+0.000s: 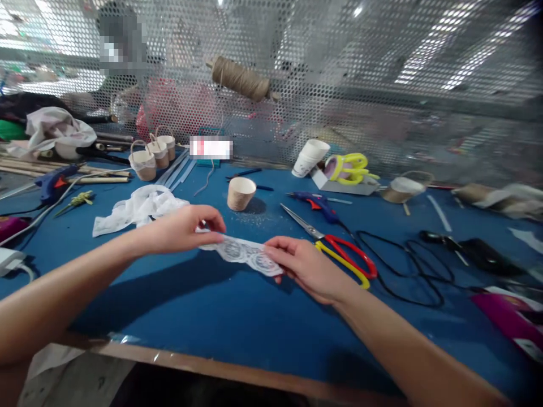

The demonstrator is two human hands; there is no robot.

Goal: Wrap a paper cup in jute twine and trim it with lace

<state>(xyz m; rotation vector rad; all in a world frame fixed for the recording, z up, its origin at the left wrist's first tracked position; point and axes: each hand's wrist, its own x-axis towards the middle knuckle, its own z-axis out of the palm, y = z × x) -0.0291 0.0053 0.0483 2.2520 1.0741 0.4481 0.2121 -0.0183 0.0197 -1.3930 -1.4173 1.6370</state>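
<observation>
A strip of white lace ribbon (244, 252) is stretched between my two hands above the blue table. My left hand (186, 229) pinches its left part, and my right hand (303, 265) grips the right end between thumb and fingers. Behind the left hand lies a loose heap of the same white lace (142, 204). Just beyond the strip, a small beige cup (241, 194) stands upright. Scissors (331, 243) with red and yellow handles rest beside my right hand, blades pointing away to the left.
A blue glue gun (316, 206) with a black cord lies right of the cup; another glue gun (55, 182) is at the left. Several small handled baskets (143, 164) stand at the back left. Twine (241, 79) hangs on the perforated screen. White paper cups (309, 158) stand at the back.
</observation>
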